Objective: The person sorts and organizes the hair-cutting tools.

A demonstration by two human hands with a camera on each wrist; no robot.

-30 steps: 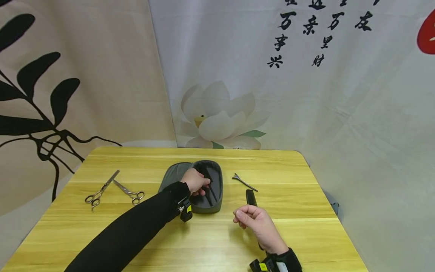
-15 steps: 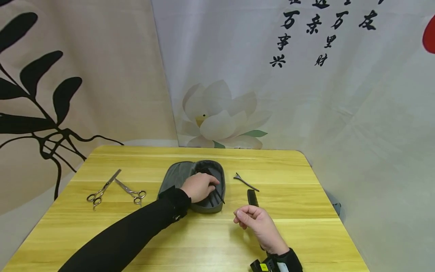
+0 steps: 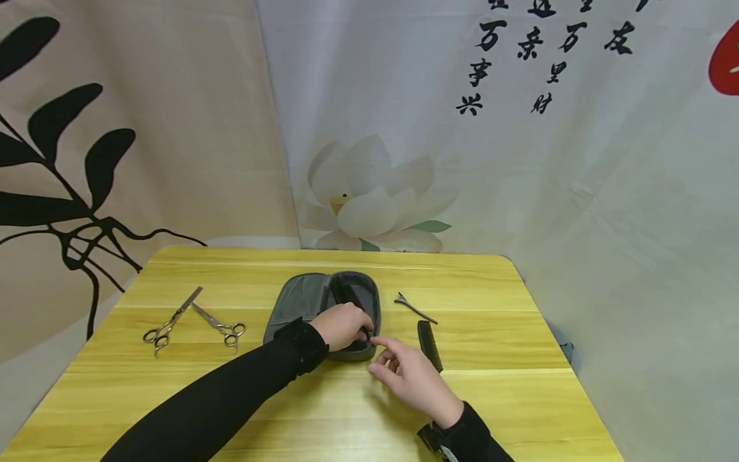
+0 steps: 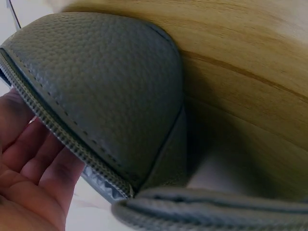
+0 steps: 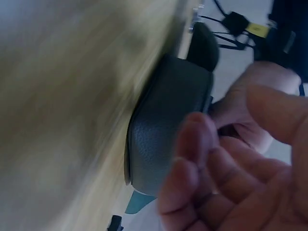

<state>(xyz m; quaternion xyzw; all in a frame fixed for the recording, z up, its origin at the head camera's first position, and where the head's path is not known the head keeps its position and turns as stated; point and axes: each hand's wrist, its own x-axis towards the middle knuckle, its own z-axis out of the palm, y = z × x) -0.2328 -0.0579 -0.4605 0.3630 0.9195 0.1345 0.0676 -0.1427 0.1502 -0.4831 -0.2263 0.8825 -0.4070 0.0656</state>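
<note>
My left hand [image 3: 342,326] reaches into an open grey zip case [image 3: 378,305] and pinches a slim dark stick-like piece, mostly covered by the fingers. In the left wrist view its fingers [image 4: 60,180] pass behind the case's zipped rim, hiding their tips. A black, flat item [image 3: 345,294] lies inside the case, partly covered. My right hand [image 3: 412,378] has its index finger stretched to the case's near right edge, beside the left fingertips; whether it touches is unclear. In the right wrist view, its loosely bent fingers [image 5: 180,185] hold nothing visible.
A black comb [image 3: 429,345] lies just right of the right hand, with a slim hair clip [image 3: 416,308] beyond it. Two pairs of scissors, thinning scissors [image 3: 171,323] and another pair [image 3: 220,326], lie at left. A printed curtain [image 3: 369,128] hangs behind the table [image 3: 277,417].
My right hand has moved left and forward from beside the comb to the case's edge, uncovering more of the comb. The left hand has shifted slightly nearer, and the dark piece's pointed end has gone from sight.
</note>
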